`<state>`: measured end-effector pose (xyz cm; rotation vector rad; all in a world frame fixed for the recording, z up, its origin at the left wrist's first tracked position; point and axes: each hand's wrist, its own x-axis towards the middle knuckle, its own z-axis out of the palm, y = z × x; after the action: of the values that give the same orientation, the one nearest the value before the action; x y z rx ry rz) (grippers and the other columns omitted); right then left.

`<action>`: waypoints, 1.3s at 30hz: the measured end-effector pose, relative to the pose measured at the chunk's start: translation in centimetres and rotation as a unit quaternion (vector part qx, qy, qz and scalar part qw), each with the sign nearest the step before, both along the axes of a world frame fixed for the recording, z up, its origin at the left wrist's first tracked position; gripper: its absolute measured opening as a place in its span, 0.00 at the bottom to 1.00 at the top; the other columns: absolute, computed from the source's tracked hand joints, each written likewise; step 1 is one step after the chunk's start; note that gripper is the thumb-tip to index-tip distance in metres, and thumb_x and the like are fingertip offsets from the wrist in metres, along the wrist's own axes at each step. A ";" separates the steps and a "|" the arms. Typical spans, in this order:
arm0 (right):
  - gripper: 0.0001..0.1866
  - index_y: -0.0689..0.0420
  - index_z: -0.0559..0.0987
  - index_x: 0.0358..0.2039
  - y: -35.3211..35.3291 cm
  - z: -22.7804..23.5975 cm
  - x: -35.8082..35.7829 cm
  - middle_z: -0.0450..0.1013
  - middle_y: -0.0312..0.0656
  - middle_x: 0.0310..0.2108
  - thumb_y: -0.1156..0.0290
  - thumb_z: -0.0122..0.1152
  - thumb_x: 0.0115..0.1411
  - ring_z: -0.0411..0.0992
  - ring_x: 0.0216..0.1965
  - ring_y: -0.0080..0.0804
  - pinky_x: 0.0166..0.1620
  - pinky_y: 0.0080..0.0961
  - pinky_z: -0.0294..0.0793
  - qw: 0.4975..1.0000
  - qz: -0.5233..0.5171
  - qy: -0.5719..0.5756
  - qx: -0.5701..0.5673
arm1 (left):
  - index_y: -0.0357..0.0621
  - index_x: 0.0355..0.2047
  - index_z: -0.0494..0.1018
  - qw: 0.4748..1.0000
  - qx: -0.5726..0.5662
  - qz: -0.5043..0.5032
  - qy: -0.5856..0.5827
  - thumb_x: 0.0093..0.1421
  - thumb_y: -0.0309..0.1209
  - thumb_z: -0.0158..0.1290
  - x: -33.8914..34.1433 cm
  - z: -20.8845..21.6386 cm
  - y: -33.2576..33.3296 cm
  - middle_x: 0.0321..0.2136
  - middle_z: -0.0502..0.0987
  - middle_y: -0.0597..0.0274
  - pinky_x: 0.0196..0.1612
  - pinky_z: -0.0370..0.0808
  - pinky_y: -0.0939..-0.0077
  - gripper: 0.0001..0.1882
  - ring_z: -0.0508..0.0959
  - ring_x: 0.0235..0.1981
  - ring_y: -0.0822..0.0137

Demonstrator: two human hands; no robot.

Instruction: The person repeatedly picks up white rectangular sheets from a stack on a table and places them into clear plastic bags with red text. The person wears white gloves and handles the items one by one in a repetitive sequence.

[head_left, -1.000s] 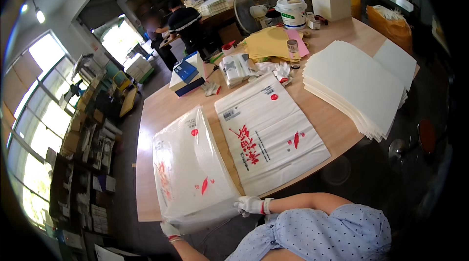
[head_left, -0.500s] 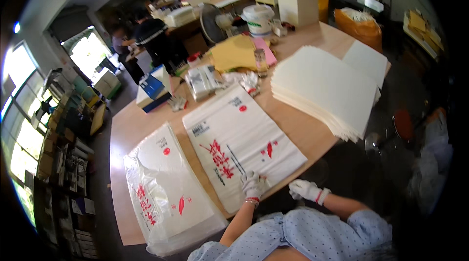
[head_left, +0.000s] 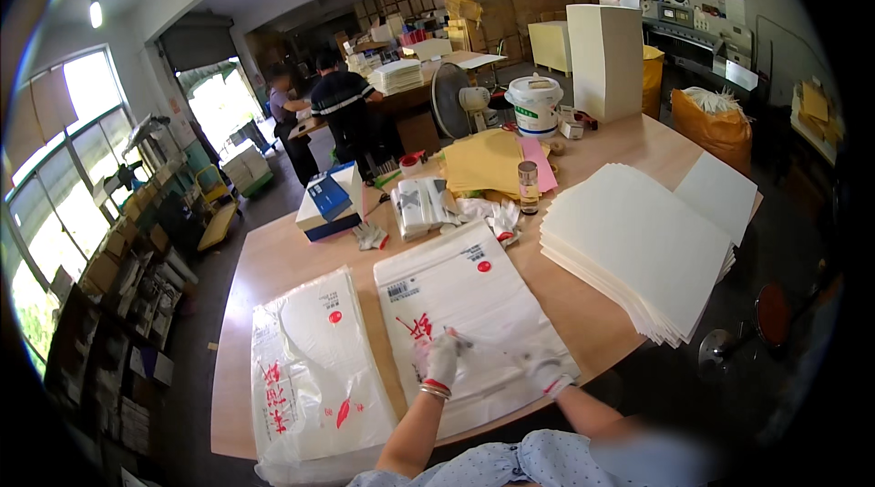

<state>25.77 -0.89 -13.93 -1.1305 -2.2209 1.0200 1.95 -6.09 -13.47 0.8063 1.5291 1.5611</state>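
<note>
My left hand (head_left: 442, 361), in a white glove with a red cuff, is over the lower middle of a stack of white printed plastic bags (head_left: 492, 287). Its fingers look extended and slightly blurred, and they cover part of the red lettering. Over the same stack's lower right part is my right hand (head_left: 545, 372), gloved the same way, its fingers smeared by motion. I cannot tell whether either hand touches the top bag. To the left lies a second stack of printed bags in clear wrap (head_left: 314, 350).
At the right lies a fanned stack of white sheets (head_left: 629, 250). Further back are yellow paper (head_left: 483, 164), a small jar (head_left: 528, 186), a white bucket (head_left: 535, 106), a fan (head_left: 451, 100), a blue box (head_left: 328, 198) and loose gloves (head_left: 369, 235). A stool (head_left: 771, 314) stands off the table's right side.
My right hand has come from beyond the table edge onto the bag stack. My left hand has shifted up over the red lettering. The view has tilted up, showing more of the room.
</note>
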 end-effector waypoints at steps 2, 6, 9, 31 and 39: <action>0.12 0.58 0.76 0.35 0.5 -0.2 3.1 0.72 0.45 0.39 0.64 0.59 0.54 0.70 0.40 0.39 0.42 0.34 0.69 0.976 -0.072 -0.087 0.187 | 0.38 0.31 0.73 0.989 -0.007 0.020 -0.143 0.61 0.31 0.44 -2.2 2.6 0.5 0.24 0.75 0.61 0.23 0.67 0.78 0.10 0.67 0.19 0.75; 0.11 0.58 0.75 0.34 -1.7 10.4 -2.7 0.72 0.49 0.38 0.66 0.56 0.54 0.70 0.40 0.44 0.45 0.38 0.68 0.921 0.136 0.193 0.310 | 0.37 0.39 0.70 0.992 -0.048 0.001 -0.115 0.60 0.26 0.45 0.4 8.3 1.0 0.20 0.70 0.67 0.21 0.63 0.85 0.09 0.64 0.17 0.79; 0.12 0.58 0.76 0.38 1.1 -0.2 -9.4 0.72 0.47 0.40 0.65 0.55 0.56 0.70 0.42 0.42 0.47 0.33 0.68 0.990 0.029 0.026 0.133 | 0.42 0.51 0.66 0.979 0.021 -0.142 0.145 0.59 0.28 0.49 1.9 10.5 2.4 0.29 0.73 0.67 0.21 0.64 0.87 0.18 0.66 0.20 0.81; 0.42 0.59 0.67 0.53 8.0 14.5 36.1 0.69 0.50 0.48 0.51 0.70 0.39 0.69 0.48 0.44 0.51 0.32 0.68 0.954 -0.045 -0.295 0.024 | 0.40 0.41 0.71 0.857 0.227 -0.110 0.449 0.47 0.16 0.54 12.6 16.3 -3.7 0.32 0.76 0.57 0.40 0.73 0.71 0.18 0.77 0.34 0.60; 0.11 0.52 0.79 0.28 6.6 12.9 32.6 0.74 0.43 0.26 0.60 0.54 0.54 0.73 0.26 0.45 0.31 0.38 0.72 0.941 -0.148 -0.144 0.268 | 0.40 0.45 0.66 0.867 -0.036 -0.410 -0.280 0.58 0.31 0.51 27.2 10.9 0.5 0.39 0.74 0.57 0.48 0.71 0.69 0.16 0.75 0.41 0.63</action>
<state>58.32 5.75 -1.05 -1.3504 -2.2423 0.1073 29.11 -5.61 -2.53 0.7285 0.6570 0.9511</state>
